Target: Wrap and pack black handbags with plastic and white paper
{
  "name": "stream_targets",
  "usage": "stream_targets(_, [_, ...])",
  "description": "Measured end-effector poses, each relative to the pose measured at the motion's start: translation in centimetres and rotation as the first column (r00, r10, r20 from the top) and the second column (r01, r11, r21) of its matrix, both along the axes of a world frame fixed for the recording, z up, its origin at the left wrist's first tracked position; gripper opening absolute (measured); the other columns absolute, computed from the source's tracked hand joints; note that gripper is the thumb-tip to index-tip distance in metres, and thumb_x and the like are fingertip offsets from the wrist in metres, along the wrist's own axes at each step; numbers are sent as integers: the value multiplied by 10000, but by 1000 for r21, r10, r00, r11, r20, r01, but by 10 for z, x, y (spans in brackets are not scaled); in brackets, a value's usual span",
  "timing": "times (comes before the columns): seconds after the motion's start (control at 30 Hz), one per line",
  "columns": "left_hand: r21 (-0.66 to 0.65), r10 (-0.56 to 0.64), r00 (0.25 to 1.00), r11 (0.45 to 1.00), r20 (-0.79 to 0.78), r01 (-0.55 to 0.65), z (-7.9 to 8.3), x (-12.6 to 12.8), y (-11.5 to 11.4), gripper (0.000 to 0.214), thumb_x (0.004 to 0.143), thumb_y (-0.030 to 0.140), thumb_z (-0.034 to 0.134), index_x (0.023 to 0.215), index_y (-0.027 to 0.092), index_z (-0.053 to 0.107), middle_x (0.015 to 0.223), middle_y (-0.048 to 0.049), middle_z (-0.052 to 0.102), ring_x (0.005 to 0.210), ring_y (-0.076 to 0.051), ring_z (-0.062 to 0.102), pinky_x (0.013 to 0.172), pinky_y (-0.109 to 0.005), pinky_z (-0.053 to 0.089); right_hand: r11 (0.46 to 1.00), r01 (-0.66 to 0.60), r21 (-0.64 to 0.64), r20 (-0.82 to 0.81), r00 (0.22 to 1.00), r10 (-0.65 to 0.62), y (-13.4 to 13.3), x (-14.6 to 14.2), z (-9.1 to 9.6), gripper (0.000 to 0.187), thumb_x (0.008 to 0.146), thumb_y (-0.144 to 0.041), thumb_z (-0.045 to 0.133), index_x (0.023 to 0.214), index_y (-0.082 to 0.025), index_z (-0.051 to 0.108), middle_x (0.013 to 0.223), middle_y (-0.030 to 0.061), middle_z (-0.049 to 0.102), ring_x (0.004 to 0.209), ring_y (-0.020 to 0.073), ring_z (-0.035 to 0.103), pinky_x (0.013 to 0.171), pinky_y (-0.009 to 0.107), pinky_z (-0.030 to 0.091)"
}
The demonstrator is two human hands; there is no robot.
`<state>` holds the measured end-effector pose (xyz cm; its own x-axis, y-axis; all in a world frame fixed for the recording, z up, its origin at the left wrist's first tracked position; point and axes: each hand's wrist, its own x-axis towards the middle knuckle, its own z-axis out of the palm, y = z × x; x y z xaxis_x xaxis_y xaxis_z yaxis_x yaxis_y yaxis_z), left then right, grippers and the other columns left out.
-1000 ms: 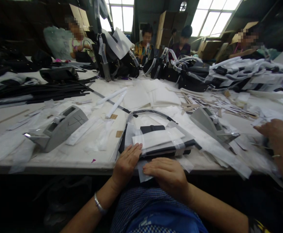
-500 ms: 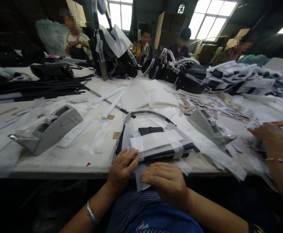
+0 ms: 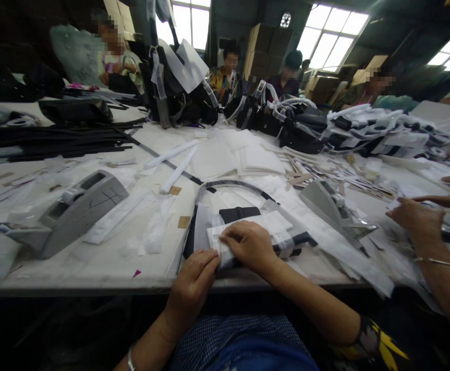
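A black handbag [image 3: 194,234] lies in front of me near the table's edge, its curved handle [image 3: 232,184] wrapped in clear film and pointing away from me. White wrapping sheet [image 3: 281,222] covers much of its body, leaving a black flap with a strap [image 3: 244,212] showing. My left hand [image 3: 192,281] grips the bag's near left edge, fingers together, partly hiding that corner. Across the bag, my right hand [image 3: 251,246] pinches a piece of the white wrapping by its fingertips and presses it onto the sheet. The bag's near side is hidden under my right wrist.
Grey tape dispensers stand left [image 3: 81,211] and right [image 3: 329,208] of the bag. White sheets [image 3: 255,157] and cardboard strips [image 3: 344,178] lie beyond. Wrapped black bags [image 3: 302,129] are heaped farther back. A co-worker's hands [image 3: 421,221] work at the right; other people sit across the table.
My right hand has moved up from below the table edge onto the bag, bringing the translucent sheet over its near edge. My left hand has shifted slightly down. The co-worker's hands have moved.
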<state>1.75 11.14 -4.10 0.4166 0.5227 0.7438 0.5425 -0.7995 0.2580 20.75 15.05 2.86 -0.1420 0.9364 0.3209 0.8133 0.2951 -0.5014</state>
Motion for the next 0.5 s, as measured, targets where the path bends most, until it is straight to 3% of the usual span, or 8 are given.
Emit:
stream_targets(0.13, [-38,6,1000,999,6,-6,2,-3,0,335,904,34,586,1226,124,596,1179,-120,660,1161,-200,603,1058,-365,499,992,27,-123,161,987,-7,5,-4,7,97,821,-290,740,755,-228,705,850,0,725,809,179,652,704,282,412])
stream_targets(0.27, [13,42,990,999,-132,-41,7,-3,-2,457,935,27,513,1354,204,558,1332,-131,594,1207,-229,576,1002,-379,533,982,37,-183,267,964,13,13,-6,16,157,829,-321,733,796,-199,640,928,28,685,842,189,623,643,279,357])
stream_targets(0.4, [26,84,965,996,-249,-80,11,-2,-5,458,960,46,455,1394,174,534,1391,-111,587,1188,-248,579,1010,-406,520,970,28,-242,253,967,35,29,-8,19,244,821,-339,755,960,-197,613,981,34,675,842,194,625,613,273,325])
stream_targets(0.5, [57,128,941,992,-315,-115,8,-3,-5,469,976,90,453,1435,181,493,1406,-76,586,1224,-249,561,1037,-394,489,972,2,-236,162,986,37,35,-5,20,233,822,-289,761,974,-192,613,941,28,679,808,185,627,624,264,352])
